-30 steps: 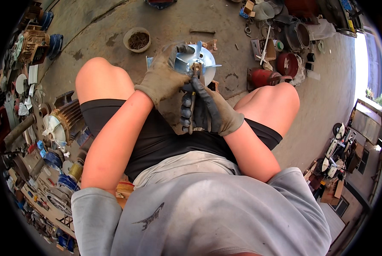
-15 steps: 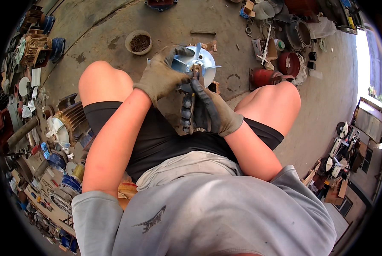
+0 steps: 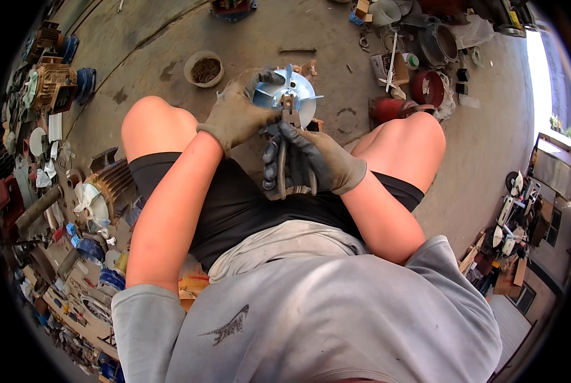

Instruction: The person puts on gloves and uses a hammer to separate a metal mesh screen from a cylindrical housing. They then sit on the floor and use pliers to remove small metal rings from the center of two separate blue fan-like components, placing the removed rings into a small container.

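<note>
No legible words or numbers. Only readable sign: small black leaping-animal emblem (image 3: 231,327) on the chest of the grey short-sleeved cotton-look T-shirt (image 3: 336,313), about 7 o'clock from frame centre, its long axis rising toward 2 o'clock. Can't tell if it includes letters. Any other print: too small or blurred.

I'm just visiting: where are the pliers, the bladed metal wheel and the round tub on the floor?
Pliers (image 3: 290,119): head camera view, on the metal nose end.
Bladed metal wheel (image 3: 303,87): head camera view, on the pale disc.
Round tub (image 3: 215,82): head camera view, on the near wall.
</note>
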### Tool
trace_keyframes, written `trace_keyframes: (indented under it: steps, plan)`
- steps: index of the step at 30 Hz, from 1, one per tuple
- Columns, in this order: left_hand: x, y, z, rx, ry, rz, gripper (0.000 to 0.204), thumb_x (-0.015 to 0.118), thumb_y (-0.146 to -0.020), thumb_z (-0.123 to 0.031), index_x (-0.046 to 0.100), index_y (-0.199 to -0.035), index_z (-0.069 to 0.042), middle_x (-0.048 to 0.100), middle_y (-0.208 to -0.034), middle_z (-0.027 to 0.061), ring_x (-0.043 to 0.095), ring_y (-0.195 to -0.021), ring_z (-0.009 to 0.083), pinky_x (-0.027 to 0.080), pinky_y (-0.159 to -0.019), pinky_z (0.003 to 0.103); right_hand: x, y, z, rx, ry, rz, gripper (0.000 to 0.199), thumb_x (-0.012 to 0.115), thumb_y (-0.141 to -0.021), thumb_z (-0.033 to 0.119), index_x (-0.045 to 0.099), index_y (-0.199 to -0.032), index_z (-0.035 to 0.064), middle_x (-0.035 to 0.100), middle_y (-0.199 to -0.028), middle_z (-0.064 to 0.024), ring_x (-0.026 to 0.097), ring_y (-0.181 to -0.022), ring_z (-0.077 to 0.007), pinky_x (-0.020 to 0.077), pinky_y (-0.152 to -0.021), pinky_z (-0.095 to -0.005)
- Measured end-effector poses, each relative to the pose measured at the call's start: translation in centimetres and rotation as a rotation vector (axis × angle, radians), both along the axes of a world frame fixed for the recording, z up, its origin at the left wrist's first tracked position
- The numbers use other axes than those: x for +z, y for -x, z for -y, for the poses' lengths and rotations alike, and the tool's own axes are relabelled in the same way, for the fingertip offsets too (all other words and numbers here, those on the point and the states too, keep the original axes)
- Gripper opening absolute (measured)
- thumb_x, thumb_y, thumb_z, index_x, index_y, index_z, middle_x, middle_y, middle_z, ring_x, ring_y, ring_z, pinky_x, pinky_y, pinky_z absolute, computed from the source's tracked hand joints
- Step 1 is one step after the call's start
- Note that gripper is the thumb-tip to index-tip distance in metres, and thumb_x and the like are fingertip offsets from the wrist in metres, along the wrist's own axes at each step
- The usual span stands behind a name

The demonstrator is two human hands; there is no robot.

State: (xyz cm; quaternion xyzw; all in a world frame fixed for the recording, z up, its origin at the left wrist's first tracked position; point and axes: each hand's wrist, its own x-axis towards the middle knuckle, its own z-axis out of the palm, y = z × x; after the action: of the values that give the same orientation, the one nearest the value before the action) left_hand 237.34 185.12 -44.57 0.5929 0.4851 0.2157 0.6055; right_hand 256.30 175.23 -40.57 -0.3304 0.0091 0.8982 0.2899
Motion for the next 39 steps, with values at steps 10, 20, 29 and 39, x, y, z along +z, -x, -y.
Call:
trace_keyframes:
  steps: [10, 20, 29, 39]
  plan:
    - [0.5, -0.6, -0.1, -0.064, -0.096, -0.056, 0.075, 0.09, -0.084, -0.026, 0.056, -0.15, -0.012, 0.066, -0.141, 0.0045, 0.063, -0.126, 0.0185, 0.054, -0.106, 0.035, 3.3, -3.2, -0.5, 0.404, -0.846, 0.774, 0.042, 0.064, -0.107, 0.033, 0.064, -0.134, 0.0018, 0.073, -0.108, -0.0082, 0.068, -0.094, -0.0169, 0.0556, -0.086, -0.0327]
    - [-2.3, 0.2, 0.0, 0.035, -0.011, 0.212, 0.031, 0.059, -0.102, -0.012, 0.067, -0.131, -0.008, 0.066, -0.135, 0.0052, 0.065, -0.119, 0.0168, 0.057, -0.099, 0.035, 4.4, -1.4, 0.7, 0.397, -0.576, 1.146, 0.033, 0.062, -0.105, 0.027, 0.072, -0.116, -0.0026, 0.076, -0.087, -0.0125, 0.068, -0.076, -0.0175, 0.0548, -0.073, -0.0361]
    - [-5.1, -0.3, 0.6, 0.068, -0.813, -0.141, 0.03, 0.062, -0.103, -0.027, 0.071, -0.128, -0.012, 0.066, -0.133, 0.0135, 0.062, -0.121, 0.0333, 0.045, -0.11, 0.041, 0.3, 0.7, 1.6, 0.215, -0.681, 1.284, 0.031, 0.063, -0.103, 0.024, 0.075, -0.108, -0.0045, 0.074, -0.083, -0.0178, 0.069, -0.071, -0.0238, 0.0538, -0.068, -0.0375]
    - [-5.4, -1.2, 1.0, 0.183, -0.442, -0.143, 0.029, 0.06, -0.107, -0.027, 0.072, -0.125, -0.007, 0.069, -0.126, 0.0132, 0.063, -0.117, 0.0319, 0.047, -0.105, 0.04, 2.4, 0.5, -0.2, 0.367, -0.504, 1.24, 0.04, 0.062, -0.103, 0.032, 0.076, -0.107, -0.0055, 0.074, -0.08, -0.0187, 0.071, -0.074, -0.0268, 0.0549, -0.073, -0.0421]
